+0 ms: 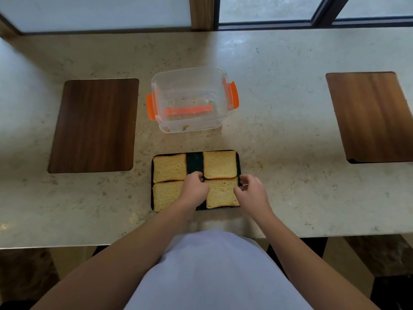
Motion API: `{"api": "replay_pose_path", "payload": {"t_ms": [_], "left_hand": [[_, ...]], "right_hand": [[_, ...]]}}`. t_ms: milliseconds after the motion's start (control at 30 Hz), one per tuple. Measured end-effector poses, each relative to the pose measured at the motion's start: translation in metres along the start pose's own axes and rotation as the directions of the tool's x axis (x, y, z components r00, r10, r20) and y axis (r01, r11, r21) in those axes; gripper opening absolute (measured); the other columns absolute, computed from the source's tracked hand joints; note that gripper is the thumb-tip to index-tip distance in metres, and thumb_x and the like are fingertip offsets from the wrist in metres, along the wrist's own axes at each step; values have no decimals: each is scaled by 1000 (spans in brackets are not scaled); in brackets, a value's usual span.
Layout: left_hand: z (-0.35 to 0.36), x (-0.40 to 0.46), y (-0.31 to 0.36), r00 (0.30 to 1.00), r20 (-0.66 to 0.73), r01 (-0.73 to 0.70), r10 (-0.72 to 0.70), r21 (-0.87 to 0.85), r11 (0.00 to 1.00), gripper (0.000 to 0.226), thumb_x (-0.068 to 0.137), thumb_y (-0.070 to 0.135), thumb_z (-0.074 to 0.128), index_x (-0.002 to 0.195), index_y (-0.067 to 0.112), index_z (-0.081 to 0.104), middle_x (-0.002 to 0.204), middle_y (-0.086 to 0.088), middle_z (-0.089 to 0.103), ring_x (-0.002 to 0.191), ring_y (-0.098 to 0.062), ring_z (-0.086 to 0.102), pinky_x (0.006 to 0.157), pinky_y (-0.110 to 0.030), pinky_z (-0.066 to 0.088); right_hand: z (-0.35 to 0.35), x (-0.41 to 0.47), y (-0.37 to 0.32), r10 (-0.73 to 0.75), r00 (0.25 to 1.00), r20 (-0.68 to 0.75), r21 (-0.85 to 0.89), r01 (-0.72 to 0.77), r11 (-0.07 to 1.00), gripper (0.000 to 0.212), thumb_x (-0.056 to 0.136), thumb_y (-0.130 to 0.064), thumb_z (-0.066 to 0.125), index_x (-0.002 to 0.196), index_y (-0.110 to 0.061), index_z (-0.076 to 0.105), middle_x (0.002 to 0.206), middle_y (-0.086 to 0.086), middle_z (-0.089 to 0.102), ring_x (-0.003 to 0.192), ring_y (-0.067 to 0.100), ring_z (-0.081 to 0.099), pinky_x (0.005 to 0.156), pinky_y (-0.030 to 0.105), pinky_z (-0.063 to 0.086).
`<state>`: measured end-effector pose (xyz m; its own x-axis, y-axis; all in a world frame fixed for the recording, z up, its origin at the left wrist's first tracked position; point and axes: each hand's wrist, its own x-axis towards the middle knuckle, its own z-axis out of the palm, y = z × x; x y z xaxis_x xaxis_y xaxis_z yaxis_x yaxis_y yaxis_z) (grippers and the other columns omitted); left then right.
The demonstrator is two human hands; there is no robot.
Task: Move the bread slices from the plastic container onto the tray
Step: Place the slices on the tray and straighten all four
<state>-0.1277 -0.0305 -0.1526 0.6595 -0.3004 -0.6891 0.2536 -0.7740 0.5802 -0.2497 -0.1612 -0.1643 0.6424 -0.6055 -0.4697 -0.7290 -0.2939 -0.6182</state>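
- The bench (279, 113) is pale cream with small brown speckles.
- The tray (194, 162) is black.
- The four bread slices (169, 167) are golden yellow with thin brown crusts.
- The plastic container (190, 97) is clear, with bright orange clips and an orange strip inside.
- The two boards (93, 125), left and right, are dark brown with wood stripes.
- The person's top (214, 276) is white.
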Motion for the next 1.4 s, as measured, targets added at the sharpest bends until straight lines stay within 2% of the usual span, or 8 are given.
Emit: {"api": "replay_pose_path", "payload": {"t_ms": [233, 333, 467, 567, 800, 1033, 1200, 1400], "left_hand": [[3, 13, 9, 997, 11, 78, -78, -41, 996, 59, 88, 3, 54, 145, 8, 38, 137, -11, 52, 97, -14, 48, 78, -29, 38], [3, 15, 4, 999, -29, 36, -37, -8, 999, 56, 87, 11, 66, 139, 9, 43, 111, -4, 61, 92, -14, 57, 73, -27, 43], [2, 14, 7, 979, -160, -86, 130, 256, 963, 41, 82, 33, 74, 111, 13, 53, 87, 1, 59, 76, -14, 59, 66, -33, 52], [1, 17, 15, 974, -170, -79, 147, 351, 933, 39, 80, 40, 75, 95, 14, 51, 78, 0, 57, 65, -13, 54, 51, -29, 44], [-3, 17, 22, 967, -129, -151, 220, 406, 901, 34, 83, 32, 74, 98, 12, 50, 81, -3, 61, 66, -15, 56, 54, -32, 45], [-52, 1, -22, 929, -226, -239, 294, 242, 940, 32, 90, 22, 62, 120, 15, 54, 80, 7, 58, 70, -6, 57, 57, -23, 46], [-101, 2, -60, 931, -325, -124, 164, 141, 982, 38, 90, 11, 58, 128, 9, 56, 109, -2, 62, 95, -16, 59, 80, -31, 48], [-115, 12, -64, 967, -234, -70, 97, 122, 990, 34, 83, 2, 49, 112, 11, 66, 109, -7, 67, 95, -23, 61, 82, -40, 50]], "right_hand": [[4, 16, -9, 35, 998, 56, -58, -32, 998, 48, 89, -23, 57, 136, -14, 55, 116, 0, 53, 97, 15, 59, 76, 28, 47], [4, 18, -9, 30, 999, 42, -88, -26, 996, 41, 90, -24, 58, 130, -15, 58, 112, -2, 55, 91, 14, 59, 73, 29, 49], [1, 26, -11, 50, 999, 11, -123, -48, 991, 33, 91, -33, 67, 118, -15, 61, 106, -1, 65, 90, 15, 62, 77, 35, 56], [-4, 34, -18, 92, 996, -12, -167, -93, 982, 32, 88, -43, 70, 106, -18, 60, 95, -3, 65, 85, 17, 64, 75, 40, 57], [-6, 43, -24, 105, 994, -30, -261, -109, 959, 31, 85, -45, 72, 99, -20, 61, 92, -1, 68, 79, 18, 62, 62, 32, 48], [10, 33, -51, 3, 997, -73, -155, -15, 988, 45, 86, -40, 70, 122, -16, 56, 114, -2, 57, 95, 16, 59, 80, 36, 53], [51, 35, -98, -97, 981, 166, -1, 99, 995, 33, 91, -32, 64, 120, -19, 59, 110, -5, 62, 94, 10, 59, 72, 24, 47], [88, 48, -120, 93, 950, 298, -8, -95, 995, 59, 91, -24, 60, 145, -11, 42, 111, 1, 58, 74, 3, 53, 51, 22, 40]]}}
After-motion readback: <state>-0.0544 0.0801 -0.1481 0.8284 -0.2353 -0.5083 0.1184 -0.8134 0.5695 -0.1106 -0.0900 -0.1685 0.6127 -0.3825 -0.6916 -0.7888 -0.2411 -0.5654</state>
